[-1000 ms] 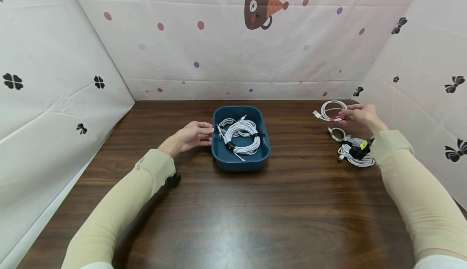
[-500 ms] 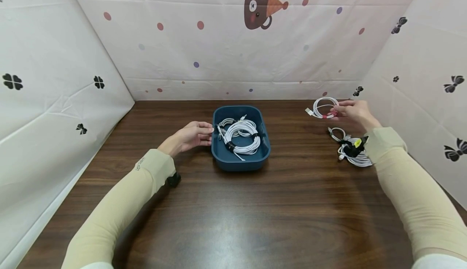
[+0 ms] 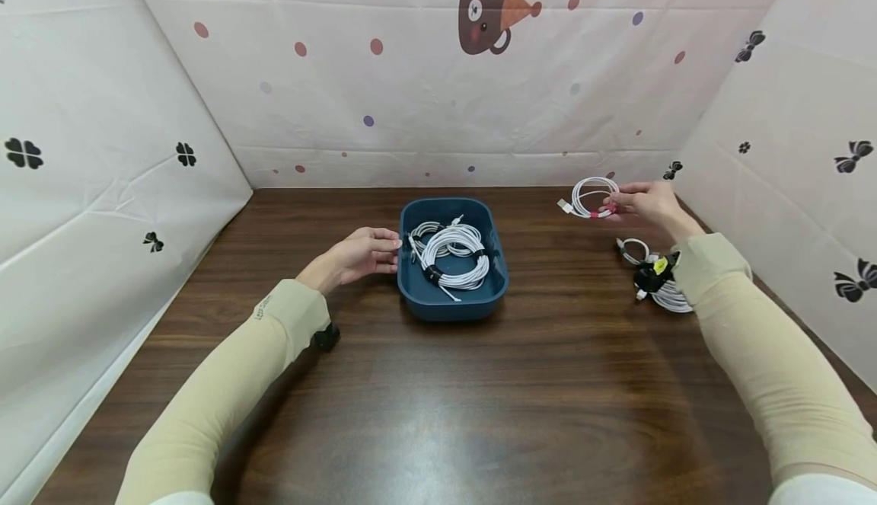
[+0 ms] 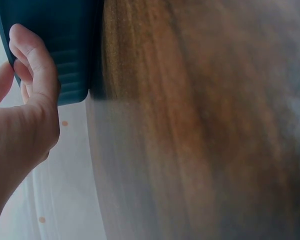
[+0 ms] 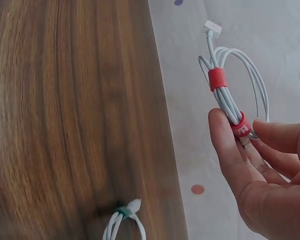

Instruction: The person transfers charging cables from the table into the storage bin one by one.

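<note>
Right wrist view: what are you gripping, and where is it?

You are pinching a coiled white cable with your right hand, near one of its red straps. It is hanging above the far right part of the table, apart from the blue box.

And what is your left hand doing?

It is pinching the box's left edge; white coils are lying inside.

What could be going wrong?

Your pinch is catching only a small part of the cable, so loosening it could drop the lot. The plug is sticking out and could be snagging on any edge it meets, tugging the box if your left hand is gripping lightly; how firmly, you cannot tell. Your right sleeve is passing over a cable bundle; dipping could drag it. Whether they are touching, the head view isn't showing.
</note>
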{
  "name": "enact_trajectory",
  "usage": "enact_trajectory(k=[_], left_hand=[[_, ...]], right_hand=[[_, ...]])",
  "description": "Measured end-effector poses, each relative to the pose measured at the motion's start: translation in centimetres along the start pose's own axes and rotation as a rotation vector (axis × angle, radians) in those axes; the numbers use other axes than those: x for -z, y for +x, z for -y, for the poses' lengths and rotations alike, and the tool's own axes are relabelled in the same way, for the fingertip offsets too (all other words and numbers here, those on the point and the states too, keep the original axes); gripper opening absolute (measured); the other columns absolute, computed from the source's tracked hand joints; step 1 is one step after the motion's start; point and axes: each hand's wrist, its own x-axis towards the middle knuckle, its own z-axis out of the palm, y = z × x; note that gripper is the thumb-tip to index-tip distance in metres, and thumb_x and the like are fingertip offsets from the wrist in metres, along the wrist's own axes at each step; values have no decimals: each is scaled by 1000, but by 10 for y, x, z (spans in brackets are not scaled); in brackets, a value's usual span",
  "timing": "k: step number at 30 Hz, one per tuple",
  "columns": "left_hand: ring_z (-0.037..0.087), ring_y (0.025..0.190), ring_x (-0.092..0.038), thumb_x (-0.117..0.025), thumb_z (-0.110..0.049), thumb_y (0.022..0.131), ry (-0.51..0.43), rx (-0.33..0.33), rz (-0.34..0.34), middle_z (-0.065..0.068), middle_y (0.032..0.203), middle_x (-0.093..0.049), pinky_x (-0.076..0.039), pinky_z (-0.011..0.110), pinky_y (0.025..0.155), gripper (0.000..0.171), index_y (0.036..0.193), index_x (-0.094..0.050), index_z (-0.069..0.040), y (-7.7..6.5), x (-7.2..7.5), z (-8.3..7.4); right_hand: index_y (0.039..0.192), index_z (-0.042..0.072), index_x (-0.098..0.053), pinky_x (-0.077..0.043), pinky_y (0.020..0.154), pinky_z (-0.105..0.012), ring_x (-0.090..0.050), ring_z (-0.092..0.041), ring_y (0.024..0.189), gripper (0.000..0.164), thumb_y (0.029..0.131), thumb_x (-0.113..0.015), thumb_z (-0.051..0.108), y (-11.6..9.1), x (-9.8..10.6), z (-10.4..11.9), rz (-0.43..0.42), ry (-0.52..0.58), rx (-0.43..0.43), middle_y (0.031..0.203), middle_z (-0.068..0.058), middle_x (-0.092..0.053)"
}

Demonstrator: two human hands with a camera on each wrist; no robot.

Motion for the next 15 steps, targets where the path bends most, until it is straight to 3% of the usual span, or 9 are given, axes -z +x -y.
enact_trajectory(k=[4, 8, 9, 11, 13, 15], left_hand=[[14, 75, -63, -50, -8, 100, -5, 1, -3, 5, 85, -64, -57, 30, 74, 27, 122, -41, 5, -2, -1, -1], [14, 75, -63, -50, -8, 100, -3, 0, -4, 3, 83, -64, -58, 30, 74, 27, 122, -41, 4, -2, -1, -1], [14, 75, -63, -50, -9, 100, -2, 0, -3, 3, 83, -64, -58, 30, 74, 27, 122, -41, 4, -2, -1, -1], [15, 75, -63, -50, -9, 100, -3, 2, -11, 3, 84, -65, -58, 29, 73, 29, 123, -41, 5, 0, 0, 0], [15, 74, -63, -51, -9, 99, -12, 3, -24, 5, 85, -64, -58, 30, 72, 31, 125, -40, 5, 3, 2, 3], [15, 74, -63, -52, -10, 99, -20, 3, -36, 6, 86, -64, -58, 30, 72, 33, 126, -40, 6, 6, 4, 5]], right_hand=[[102, 6, -65, -59, 74, -25, -71, -7, 72, 11, 96, -58, 10, 11, 2, -4, -9, -87, 0, 76, 4, -74], [118, -5, -61, -59, 79, -36, -74, -19, 81, 30, 92, -65, 9, 62, 38, -38, 100, 41, 17, 85, -8, -75], [122, -6, -58, -58, 81, -38, -74, -21, 82, 34, 92, -64, 8, 66, 38, -39, 100, 66, 0, 86, -10, -75], [112, 0, -63, -59, 79, -38, -73, -20, 81, 20, 92, -62, 5, 60, 31, -34, 100, 110, -8, 84, -10, -75], [104, 4, -63, -59, 79, -35, -73, -16, 78, 11, 94, -58, 3, 41, 11, -17, 68, 96, -21, 80, -5, -74], [107, 3, -55, -59, 78, -31, -71, -11, 75, 11, 96, -52, 4, 13, -16, 6, 3, 26, -32, 76, 0, -73]])
